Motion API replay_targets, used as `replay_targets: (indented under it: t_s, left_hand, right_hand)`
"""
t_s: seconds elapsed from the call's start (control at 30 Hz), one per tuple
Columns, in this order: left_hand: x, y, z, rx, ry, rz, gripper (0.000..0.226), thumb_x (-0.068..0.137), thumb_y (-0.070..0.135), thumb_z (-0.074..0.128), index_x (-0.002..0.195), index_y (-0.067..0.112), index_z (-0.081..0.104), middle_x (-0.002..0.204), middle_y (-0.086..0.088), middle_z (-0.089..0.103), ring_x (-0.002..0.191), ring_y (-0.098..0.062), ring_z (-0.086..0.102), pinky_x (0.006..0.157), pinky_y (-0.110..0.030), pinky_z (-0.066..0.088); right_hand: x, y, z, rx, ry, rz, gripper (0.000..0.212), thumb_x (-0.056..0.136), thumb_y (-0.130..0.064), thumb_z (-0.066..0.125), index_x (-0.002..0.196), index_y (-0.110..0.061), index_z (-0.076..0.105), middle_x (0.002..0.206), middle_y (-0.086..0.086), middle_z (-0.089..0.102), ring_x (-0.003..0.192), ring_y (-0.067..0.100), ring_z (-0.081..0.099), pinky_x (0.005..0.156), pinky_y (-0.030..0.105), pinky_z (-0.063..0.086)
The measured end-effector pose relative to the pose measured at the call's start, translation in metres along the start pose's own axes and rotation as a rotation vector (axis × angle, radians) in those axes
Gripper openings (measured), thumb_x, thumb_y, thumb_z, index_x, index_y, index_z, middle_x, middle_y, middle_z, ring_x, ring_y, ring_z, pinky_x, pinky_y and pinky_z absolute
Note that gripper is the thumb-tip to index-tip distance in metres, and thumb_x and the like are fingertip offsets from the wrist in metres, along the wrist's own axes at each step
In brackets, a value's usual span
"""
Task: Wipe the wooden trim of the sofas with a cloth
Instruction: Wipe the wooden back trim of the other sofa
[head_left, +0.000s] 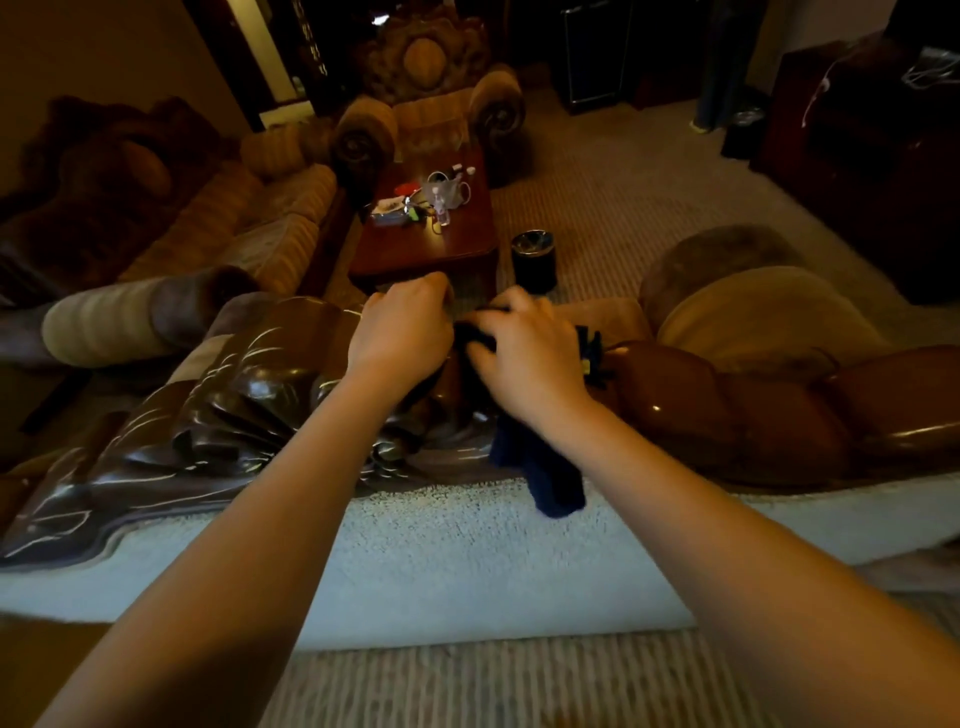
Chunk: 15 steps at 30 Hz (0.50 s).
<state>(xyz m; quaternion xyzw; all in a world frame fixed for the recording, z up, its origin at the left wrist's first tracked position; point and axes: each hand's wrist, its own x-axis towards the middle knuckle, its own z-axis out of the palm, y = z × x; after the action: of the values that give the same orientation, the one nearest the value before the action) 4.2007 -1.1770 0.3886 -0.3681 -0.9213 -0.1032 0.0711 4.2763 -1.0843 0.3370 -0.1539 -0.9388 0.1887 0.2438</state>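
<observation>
cloth: dark blue, frame centre, draped over carved wooden trim
right hand: cloth gripped
left hand: fingers curled, contents unclear
bin: beside coffee table, contents unclear

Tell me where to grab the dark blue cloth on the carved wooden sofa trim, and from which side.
Grip the dark blue cloth at its loose tail, which hangs over the glossy carved wooden trim toward the camera. Come from the near side, below the right hand: that hand covers the bunched upper part, while the tail hangs free.
</observation>
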Motion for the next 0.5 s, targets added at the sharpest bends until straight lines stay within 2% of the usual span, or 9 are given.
replay_targets:
  t_s: [0.1, 0.2, 0.27, 0.37, 0.43, 0.5]
  left_hand:
    - [0.002, -0.001, 0.001, 0.008, -0.003, -0.026, 0.019, 0.09, 0.006, 0.045, 0.104, 0.01, 0.057, 0.1, -0.009, 0.063, 0.092, -0.031, 0.057, 0.082, -0.04, 0.042]
    - [0.004, -0.003, 0.002, -0.029, -0.011, -0.032, 0.021, 0.088, 0.005, 0.045, 0.104, 0.011, 0.057, 0.099, -0.007, 0.063, 0.093, -0.03, 0.058, 0.089, -0.044, 0.044]
    - [0.004, -0.003, 0.002, -0.038, -0.023, -0.022, 0.021, 0.088, 0.005, 0.045, 0.103, 0.013, 0.058, 0.1, -0.006, 0.062, 0.094, -0.029, 0.057, 0.09, -0.041, 0.041]
    - [0.004, -0.004, 0.002, -0.061, -0.019, 0.01, 0.021, 0.088, 0.007, 0.046, 0.103, 0.014, 0.059, 0.102, -0.004, 0.062, 0.099, -0.026, 0.056, 0.088, -0.04, 0.036]
    - [0.002, -0.004, 0.0, -0.101, -0.013, 0.038, 0.021, 0.088, 0.01, 0.045, 0.102, 0.016, 0.059, 0.1, 0.002, 0.06, 0.099, -0.023, 0.056, 0.085, -0.038, 0.034]
    - [0.002, -0.005, -0.003, -0.113, -0.032, 0.06, 0.021, 0.09, 0.014, 0.044, 0.102, 0.019, 0.06, 0.098, 0.004, 0.058, 0.1, -0.022, 0.055, 0.088, -0.039, 0.033]
  right_hand:
    - [0.007, -0.001, 0.001, 0.03, 0.008, 0.065, 0.032, 0.089, -0.038, 0.053, 0.12, -0.032, 0.062, 0.113, 0.002, 0.052, 0.105, 0.029, 0.047, 0.083, 0.038, 0.04]
    - [-0.045, -0.01, 0.006, 0.02, 0.182, -0.048, 0.031, 0.081, -0.032, 0.063, 0.112, -0.029, 0.065, 0.109, 0.002, 0.055, 0.1, 0.027, 0.048, 0.078, 0.037, 0.039]
    - [-0.084, -0.016, 0.018, 0.037, 0.256, -0.078, 0.037, 0.077, -0.025, 0.07, 0.113, -0.026, 0.065, 0.112, 0.003, 0.058, 0.102, 0.027, 0.047, 0.076, 0.037, 0.041]
    - [-0.089, -0.015, 0.025, -0.022, 0.325, -0.112, 0.033, 0.083, -0.024, 0.059, 0.115, -0.026, 0.065, 0.118, 0.005, 0.059, 0.106, 0.026, 0.047, 0.08, 0.038, 0.041]
    - [-0.06, -0.011, 0.019, -0.068, 0.308, -0.059, 0.03, 0.087, -0.027, 0.054, 0.114, -0.027, 0.065, 0.119, 0.004, 0.058, 0.107, 0.027, 0.049, 0.083, 0.039, 0.039]
    - [-0.023, -0.005, 0.011, -0.018, 0.283, 0.126, 0.029, 0.089, -0.026, 0.054, 0.117, -0.029, 0.063, 0.124, 0.002, 0.054, 0.112, 0.03, 0.048, 0.09, 0.042, 0.038]
